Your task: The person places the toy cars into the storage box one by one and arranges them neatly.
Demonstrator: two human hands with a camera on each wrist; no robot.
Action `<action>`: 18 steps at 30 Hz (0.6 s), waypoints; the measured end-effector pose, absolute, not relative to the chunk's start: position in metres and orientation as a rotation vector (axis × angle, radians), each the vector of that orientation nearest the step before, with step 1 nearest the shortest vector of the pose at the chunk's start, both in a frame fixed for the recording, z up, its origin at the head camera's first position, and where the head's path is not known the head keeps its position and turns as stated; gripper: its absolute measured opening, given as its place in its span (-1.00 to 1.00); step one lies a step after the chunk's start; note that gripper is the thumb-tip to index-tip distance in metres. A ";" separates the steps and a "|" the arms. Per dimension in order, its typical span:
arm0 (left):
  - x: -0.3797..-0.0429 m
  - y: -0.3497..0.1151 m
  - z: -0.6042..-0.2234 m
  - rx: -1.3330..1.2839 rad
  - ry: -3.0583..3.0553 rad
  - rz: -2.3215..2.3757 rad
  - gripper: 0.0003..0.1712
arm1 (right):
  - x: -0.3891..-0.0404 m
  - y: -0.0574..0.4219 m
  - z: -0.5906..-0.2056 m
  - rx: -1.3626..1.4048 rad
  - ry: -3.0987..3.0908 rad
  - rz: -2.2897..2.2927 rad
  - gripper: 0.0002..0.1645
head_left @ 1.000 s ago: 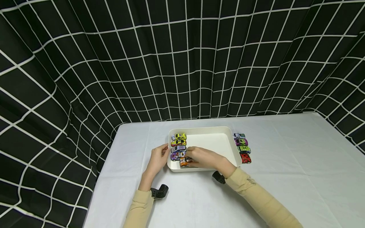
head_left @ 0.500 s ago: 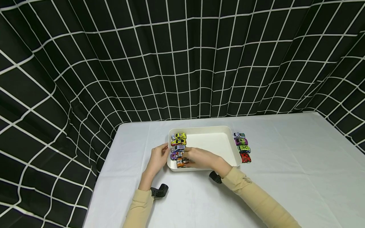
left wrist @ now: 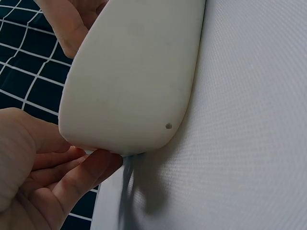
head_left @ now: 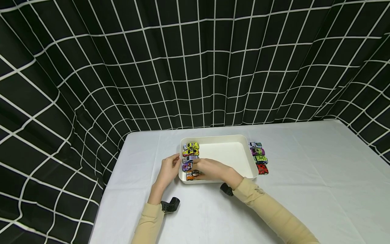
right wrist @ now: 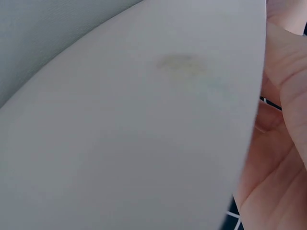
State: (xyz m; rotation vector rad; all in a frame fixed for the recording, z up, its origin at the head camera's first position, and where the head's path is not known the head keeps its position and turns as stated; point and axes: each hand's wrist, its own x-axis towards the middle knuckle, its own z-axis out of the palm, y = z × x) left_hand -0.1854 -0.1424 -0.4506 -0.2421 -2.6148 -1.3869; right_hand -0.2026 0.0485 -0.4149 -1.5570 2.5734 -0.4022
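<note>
A white rectangular tray [head_left: 225, 180] lies on the cloth. My left hand [head_left: 169, 169] touches its left end from outside; in the left wrist view, the relaxed fingers and thumb of the left hand [left wrist: 43, 177] meet the tray's end wall [left wrist: 129, 76]. Inside the tray's front left, my right hand [head_left: 210, 168] pinches an orange toy car [head_left: 190, 175], partly hidden by the fingers. Right behind it stands a purple toy car [head_left: 186, 167]. In the right wrist view, the tray's side [right wrist: 134, 134] hides most of the right hand [right wrist: 273, 158].
Behind the purple car, a silver toy car [head_left: 189, 159], a yellow-and-red one [head_left: 190, 152] and a yellow one [head_left: 192, 145] line the tray's left side. Outside its right wall stand several more cars, among them a red one [head_left: 262, 169]. A black gridded curtain [head_left: 213, 84] hangs behind the table.
My right hand has slid the orange car left inside the tray, in front of the purple car, toward the left wall. The left hand stays at the tray's left end.
</note>
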 end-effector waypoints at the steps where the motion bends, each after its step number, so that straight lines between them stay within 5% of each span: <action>1: -0.186 -0.142 -0.451 -0.246 -2.614 -1.388 -0.65 | -0.202 0.048 -0.415 -1.556 2.582 -0.388 -0.69; 18: -0.186 -0.141 -0.451 -0.236 -2.614 -1.398 -0.65 | -0.200 0.042 -0.418 -1.620 2.717 -0.246 -0.82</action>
